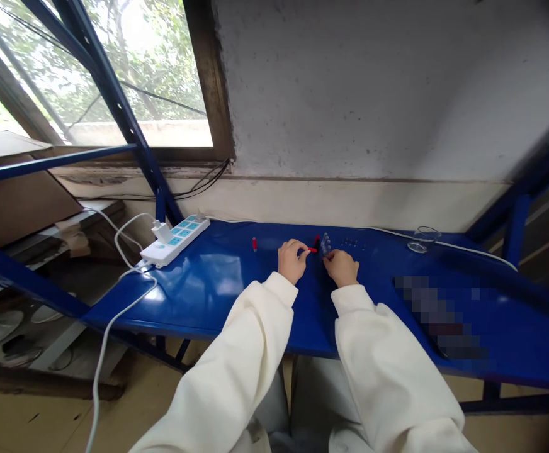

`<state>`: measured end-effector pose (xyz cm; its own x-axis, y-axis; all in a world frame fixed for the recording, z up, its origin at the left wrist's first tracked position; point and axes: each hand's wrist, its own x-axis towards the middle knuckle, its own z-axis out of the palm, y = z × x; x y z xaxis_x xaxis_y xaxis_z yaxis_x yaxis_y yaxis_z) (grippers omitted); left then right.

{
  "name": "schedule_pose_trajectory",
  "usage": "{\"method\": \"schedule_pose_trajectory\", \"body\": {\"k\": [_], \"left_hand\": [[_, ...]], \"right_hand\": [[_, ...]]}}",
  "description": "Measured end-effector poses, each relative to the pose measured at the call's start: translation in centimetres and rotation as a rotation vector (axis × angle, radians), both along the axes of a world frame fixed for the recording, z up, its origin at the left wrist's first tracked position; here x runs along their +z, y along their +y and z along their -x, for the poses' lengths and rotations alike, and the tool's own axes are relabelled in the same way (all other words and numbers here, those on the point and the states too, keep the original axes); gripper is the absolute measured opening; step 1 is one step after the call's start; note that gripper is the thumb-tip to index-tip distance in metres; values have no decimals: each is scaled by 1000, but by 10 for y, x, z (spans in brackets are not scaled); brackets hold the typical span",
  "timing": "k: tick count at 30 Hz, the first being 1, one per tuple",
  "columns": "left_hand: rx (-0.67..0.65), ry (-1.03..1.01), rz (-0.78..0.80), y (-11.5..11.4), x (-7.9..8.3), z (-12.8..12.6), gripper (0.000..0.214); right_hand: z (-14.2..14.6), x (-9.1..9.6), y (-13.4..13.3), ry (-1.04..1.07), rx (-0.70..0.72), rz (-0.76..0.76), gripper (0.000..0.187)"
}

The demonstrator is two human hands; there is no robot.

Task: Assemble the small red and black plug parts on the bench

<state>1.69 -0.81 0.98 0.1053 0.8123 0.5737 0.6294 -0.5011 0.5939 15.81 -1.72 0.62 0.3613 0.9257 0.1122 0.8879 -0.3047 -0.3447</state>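
My left hand (292, 260) is over the middle of the blue table, its thumb and forefinger pinching a small red tube-like piece (311, 250). Just to the right, my right hand (342, 267) has its fingers closed at the near end of a row of small clear pieces (325, 241); whether it grips one of them is hidden. Between the hands, small red and black pieces (316, 241) lie close to that row. Another small red piece (254, 244) stands apart on the left. Several tiny clear or dark bits (350, 243) are spread to the right of my right hand.
A white power strip (176, 241) with a plug in it lies at the table's left end, its cable hanging over the edge. A clear glass (423, 240) is at the back right, beside a white cable. A blurred-out dark flat object (437, 318) lies on the right.
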Motion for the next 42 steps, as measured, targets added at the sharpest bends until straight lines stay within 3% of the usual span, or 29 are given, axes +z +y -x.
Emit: {"method": "schedule_pose_trajectory", "body": {"k": [10, 21, 27, 37, 42], "left_hand": [[-3, -125, -47, -5, -3, 7, 3], [-27, -172, -104, -2, -6, 6, 5], [-130, -142, -125, -8, -3, 5, 22], [-172, -27, -91, -6, -8, 4, 43], [-172, -21, -98, -4, -11, 4, 44]], "right_hand": [[17, 7, -9, -90, 259, -65, 14], [17, 4, -7, -115, 301, -108, 9], [19, 5, -8, -115, 293, -175, 9], [21, 3, -6, 63, 291, -347, 15], [21, 0, -5, 112, 316, -386, 16]]}}
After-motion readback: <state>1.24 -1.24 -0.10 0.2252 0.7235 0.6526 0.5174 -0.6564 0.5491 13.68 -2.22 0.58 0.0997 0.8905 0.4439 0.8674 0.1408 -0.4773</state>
